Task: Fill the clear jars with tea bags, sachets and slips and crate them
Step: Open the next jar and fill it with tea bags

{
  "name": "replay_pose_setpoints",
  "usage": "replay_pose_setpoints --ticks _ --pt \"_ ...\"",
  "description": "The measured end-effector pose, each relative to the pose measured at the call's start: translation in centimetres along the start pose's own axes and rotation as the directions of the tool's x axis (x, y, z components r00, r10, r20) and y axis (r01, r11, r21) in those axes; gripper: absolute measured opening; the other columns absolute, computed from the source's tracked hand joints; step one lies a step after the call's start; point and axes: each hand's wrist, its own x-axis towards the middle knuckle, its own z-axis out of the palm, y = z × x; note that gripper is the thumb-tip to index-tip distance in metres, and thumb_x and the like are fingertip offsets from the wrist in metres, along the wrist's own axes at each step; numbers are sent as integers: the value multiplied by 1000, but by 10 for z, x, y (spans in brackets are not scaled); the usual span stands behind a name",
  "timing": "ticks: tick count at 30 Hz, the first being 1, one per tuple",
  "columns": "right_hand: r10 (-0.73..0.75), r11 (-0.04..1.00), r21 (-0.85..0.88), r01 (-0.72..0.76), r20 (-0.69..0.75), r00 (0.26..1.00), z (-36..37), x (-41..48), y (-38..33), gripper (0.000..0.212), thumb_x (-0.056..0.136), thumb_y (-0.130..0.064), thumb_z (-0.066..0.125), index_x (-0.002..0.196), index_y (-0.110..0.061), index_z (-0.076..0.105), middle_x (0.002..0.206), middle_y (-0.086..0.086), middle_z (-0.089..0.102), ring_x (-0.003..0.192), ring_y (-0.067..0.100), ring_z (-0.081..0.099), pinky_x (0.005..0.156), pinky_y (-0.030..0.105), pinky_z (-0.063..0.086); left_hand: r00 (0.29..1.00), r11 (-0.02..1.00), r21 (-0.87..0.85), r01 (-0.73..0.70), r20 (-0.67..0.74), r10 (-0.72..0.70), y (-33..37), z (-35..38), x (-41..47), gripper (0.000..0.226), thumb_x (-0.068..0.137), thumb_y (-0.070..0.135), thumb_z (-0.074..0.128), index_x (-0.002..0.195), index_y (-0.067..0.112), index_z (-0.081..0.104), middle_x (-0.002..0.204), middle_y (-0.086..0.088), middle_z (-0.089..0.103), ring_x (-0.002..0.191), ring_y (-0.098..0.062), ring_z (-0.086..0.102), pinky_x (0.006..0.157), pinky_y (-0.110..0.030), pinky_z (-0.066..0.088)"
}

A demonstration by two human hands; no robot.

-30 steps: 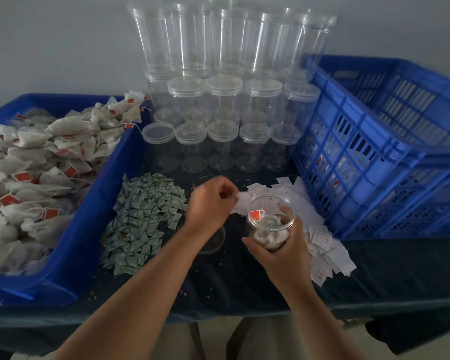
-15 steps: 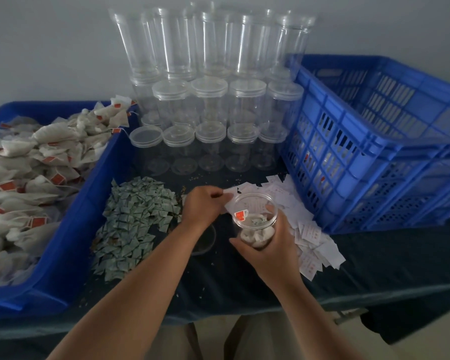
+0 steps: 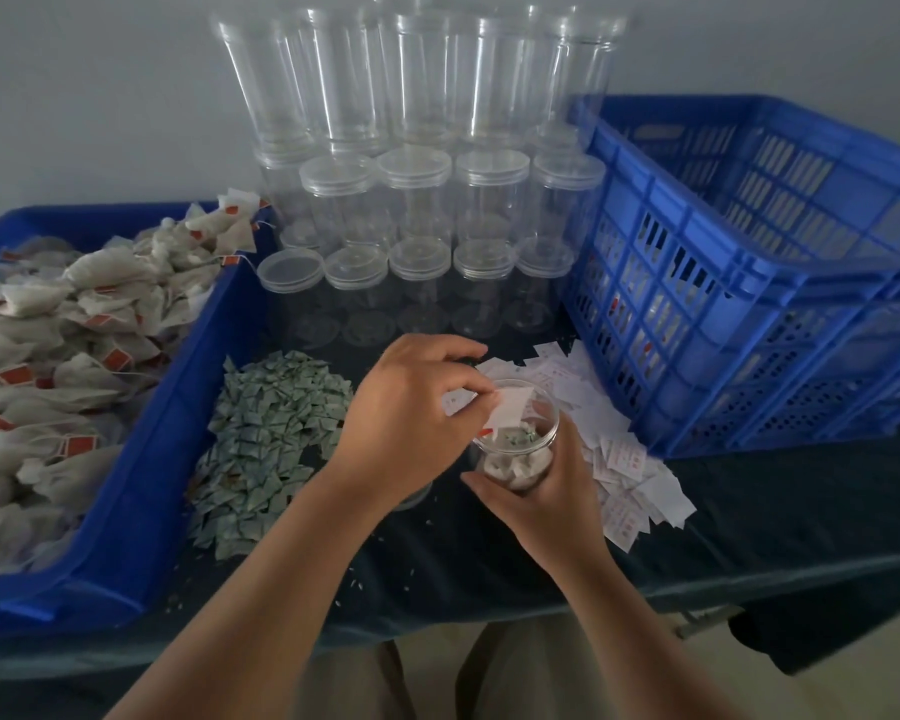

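Pinches a light, floppy slip (image 3: 510, 412) by its corner in the left hand (image 3: 411, 418) over the open jar (image 3: 513, 464), near centre, and grips that slick, probably squeezable jar round its lower wall with the right hand (image 3: 541, 504).

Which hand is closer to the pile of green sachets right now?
Left. The left hand is just right of the green sachets, pinching a slip; the right hand is farther right, gripping the jar.

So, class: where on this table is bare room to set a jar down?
Bare cloth on the right, bordered by the slips, the blue crate and the front edge. Between tray and crate it is crowded: empty jars, sachets.
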Motion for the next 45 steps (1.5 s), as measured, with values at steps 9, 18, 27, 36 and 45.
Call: replay_pose_setpoints --ticks 9,18,27,36,45 --pt "-64 994 -78 71 90 994 -3 -2 -4 95 64 -66 93 135 -72 30 128 -41 54 116 -10 59 84 7 48 957 1000 15 15 290 -19 -13 -6 1 39 110 49 41 113 33 77 159 18 49 149 2 37 117 -26 36" --pt "-54 997 -50 57 76 996 -2 -3 -1 97 62 -68 93 134 -74 29 128 -40 53 120 -9 57 90 15 47 836 804 502 319 251 -488 -70 20 -69 86 88 73 68 156 24 50 170 -4 36 157 -28 27 127 -45 29" --pt "-48 995 -85 55 93 995 -2 -5 -4 101 61 -73 90 143 -58 32 132 -39 52 124 -9 54 98 23 51 793 788 -130 602 -22 -609 -61 30 -71 65 84 38 89 136 48 51 98 18 65 88 -2 67 72 -26 51" --pt "-167 986 36 163 206 964 12 -3 -29 94 65 -67 93 140 -65 36 134 -37 56 125 -10 57 91 2 47 911 654 -679 334 54 -409 -35 -8 -47 42 106 48 60 148 46 58 138 30 67 128 1 65 103 -20 55" --pt "-113 991 91 97 199 973 35 -5 -18 72 74 -43 93 130 -53 49 121 -20 70 106 6 72 74 34 64 959 986 143 87 257 -122 -17 -20 -38 91 76 94 51 157 57 34 131 31 30 130 7 29 98 -16 34"
